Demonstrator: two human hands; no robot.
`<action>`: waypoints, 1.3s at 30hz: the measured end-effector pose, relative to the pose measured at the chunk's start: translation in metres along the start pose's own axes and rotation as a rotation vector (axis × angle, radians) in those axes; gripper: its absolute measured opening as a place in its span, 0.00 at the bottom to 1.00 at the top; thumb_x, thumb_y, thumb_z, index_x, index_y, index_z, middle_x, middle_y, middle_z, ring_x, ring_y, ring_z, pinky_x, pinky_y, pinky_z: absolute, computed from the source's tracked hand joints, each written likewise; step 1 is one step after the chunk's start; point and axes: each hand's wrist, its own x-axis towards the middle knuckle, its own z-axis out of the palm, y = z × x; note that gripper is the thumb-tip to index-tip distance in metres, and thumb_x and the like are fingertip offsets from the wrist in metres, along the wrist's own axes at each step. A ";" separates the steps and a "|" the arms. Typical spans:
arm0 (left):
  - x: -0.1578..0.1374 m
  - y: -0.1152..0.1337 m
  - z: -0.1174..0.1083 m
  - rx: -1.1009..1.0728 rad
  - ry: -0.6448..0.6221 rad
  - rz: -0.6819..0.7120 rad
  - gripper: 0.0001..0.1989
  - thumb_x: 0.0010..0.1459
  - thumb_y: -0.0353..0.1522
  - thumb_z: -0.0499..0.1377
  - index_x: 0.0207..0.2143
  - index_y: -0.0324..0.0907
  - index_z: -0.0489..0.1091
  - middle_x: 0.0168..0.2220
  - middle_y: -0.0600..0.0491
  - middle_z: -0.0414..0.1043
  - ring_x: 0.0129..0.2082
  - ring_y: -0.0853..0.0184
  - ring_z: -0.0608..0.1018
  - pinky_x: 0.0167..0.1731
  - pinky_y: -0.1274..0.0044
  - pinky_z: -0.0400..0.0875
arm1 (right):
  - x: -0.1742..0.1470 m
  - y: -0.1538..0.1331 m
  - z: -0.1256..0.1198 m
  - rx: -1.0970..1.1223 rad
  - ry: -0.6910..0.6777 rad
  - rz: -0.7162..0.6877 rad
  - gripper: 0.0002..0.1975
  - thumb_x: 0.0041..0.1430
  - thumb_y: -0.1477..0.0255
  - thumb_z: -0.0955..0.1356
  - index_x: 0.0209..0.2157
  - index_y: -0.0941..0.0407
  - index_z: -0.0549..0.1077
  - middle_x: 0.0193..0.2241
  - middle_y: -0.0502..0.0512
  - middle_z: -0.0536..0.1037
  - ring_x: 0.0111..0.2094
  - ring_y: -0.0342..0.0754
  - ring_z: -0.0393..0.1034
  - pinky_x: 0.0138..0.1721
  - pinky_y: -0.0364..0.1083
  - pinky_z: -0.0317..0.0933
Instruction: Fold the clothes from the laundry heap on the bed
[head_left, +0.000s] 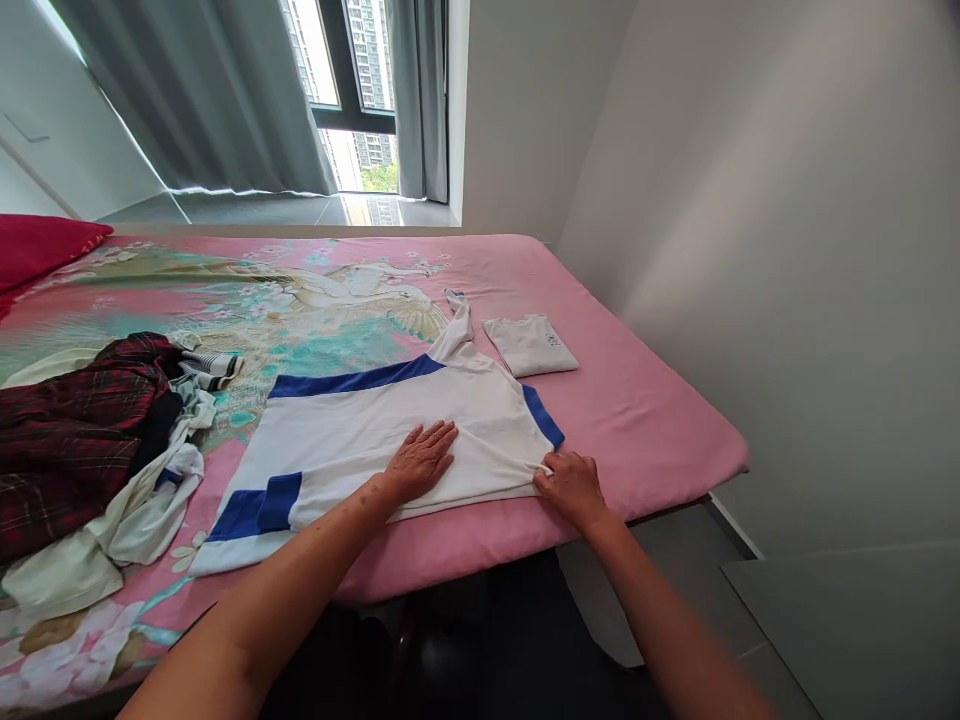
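A white shirt with blue bands (352,425) lies spread on the bed, its near side folded inward so that a blue stripe overlaps at the lower left. Flat on its middle rests my left hand (423,460), fingers stretched out. At the shirt's near right corner, by a blue-trimmed edge, my right hand (573,486) is closed on a pinch of the white fabric. One sleeve sticks out, twisted, toward the far side. Beyond the shirt sits a folded pale T-shirt (529,345) with a small dark print.
A heap of clothes with a dark red plaid garment (82,430) lies at the left. The bed (645,410) has a pink patterned sheet; its near edge runs in front of me. A red pillow (45,245) is at the far left. A wall (787,300) stands on the right.
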 end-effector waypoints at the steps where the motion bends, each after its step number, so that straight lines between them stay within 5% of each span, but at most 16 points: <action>1: -0.001 -0.001 0.003 0.006 -0.006 -0.018 0.25 0.64 0.38 0.45 0.63 0.47 0.52 0.65 0.51 0.52 0.65 0.63 0.53 0.63 0.63 0.43 | -0.001 0.002 0.000 -0.009 -0.006 0.047 0.09 0.56 0.69 0.63 0.26 0.56 0.71 0.27 0.54 0.75 0.34 0.49 0.66 0.36 0.47 0.48; 5: 0.000 0.000 0.006 -0.006 -0.033 -0.035 0.26 0.64 0.39 0.46 0.64 0.48 0.50 0.65 0.52 0.50 0.65 0.63 0.52 0.63 0.63 0.41 | -0.008 -0.007 -0.003 0.036 0.126 0.109 0.06 0.56 0.72 0.63 0.30 0.56 0.71 0.31 0.56 0.74 0.36 0.51 0.65 0.36 0.47 0.50; 9: -0.003 0.004 -0.010 -0.021 -0.055 -0.032 0.26 0.64 0.40 0.46 0.63 0.48 0.51 0.65 0.50 0.51 0.65 0.62 0.53 0.63 0.61 0.40 | -0.009 -0.050 -0.007 0.283 0.251 -0.171 0.10 0.60 0.74 0.59 0.36 0.56 0.71 0.36 0.57 0.74 0.40 0.50 0.66 0.45 0.49 0.55; 14: -0.033 -0.007 -0.052 0.006 -0.066 0.041 0.24 0.64 0.36 0.48 0.62 0.50 0.53 0.65 0.51 0.50 0.65 0.64 0.52 0.63 0.64 0.39 | 0.004 -0.092 0.016 0.338 0.154 -0.440 0.20 0.62 0.74 0.55 0.53 0.57 0.67 0.55 0.58 0.67 0.60 0.51 0.53 0.61 0.54 0.44; 19: -0.114 -0.051 -0.075 0.070 -0.231 0.013 0.25 0.62 0.39 0.51 0.62 0.53 0.54 0.65 0.52 0.51 0.65 0.65 0.52 0.63 0.64 0.35 | 0.009 -0.095 0.056 0.124 -0.020 -0.410 0.26 0.63 0.66 0.57 0.62 0.57 0.56 0.63 0.57 0.54 0.65 0.53 0.43 0.62 0.56 0.39; 23: -0.174 -0.082 -0.077 0.162 -0.157 -0.117 0.28 0.61 0.44 0.51 0.62 0.50 0.54 0.65 0.48 0.49 0.65 0.60 0.52 0.62 0.60 0.36 | 0.006 -0.093 0.061 0.058 -0.055 -0.406 0.27 0.63 0.65 0.57 0.63 0.55 0.55 0.64 0.56 0.53 0.64 0.53 0.44 0.62 0.57 0.38; 28: -0.200 -0.084 -0.075 0.162 0.075 -0.146 0.22 0.62 0.37 0.50 0.59 0.49 0.61 0.63 0.50 0.56 0.64 0.62 0.56 0.63 0.63 0.44 | 0.013 -0.112 0.047 0.108 0.076 -0.456 0.23 0.65 0.67 0.55 0.59 0.58 0.61 0.60 0.58 0.61 0.63 0.52 0.48 0.62 0.56 0.40; 34: -0.214 -0.081 -0.060 0.080 -0.017 -0.263 0.25 0.61 0.38 0.51 0.61 0.50 0.58 0.64 0.50 0.53 0.64 0.61 0.55 0.62 0.62 0.45 | 0.013 -0.134 0.067 0.091 0.084 -0.551 0.24 0.64 0.65 0.57 0.60 0.57 0.61 0.62 0.58 0.58 0.64 0.53 0.45 0.63 0.56 0.40; 39: -0.224 -0.083 -0.062 0.049 0.031 -0.201 0.32 0.54 0.41 0.58 0.60 0.45 0.58 0.64 0.45 0.52 0.64 0.57 0.54 0.62 0.61 0.45 | 0.009 -0.130 0.085 0.040 0.083 -0.557 0.25 0.65 0.64 0.57 0.61 0.56 0.58 0.63 0.57 0.55 0.64 0.54 0.43 0.63 0.57 0.38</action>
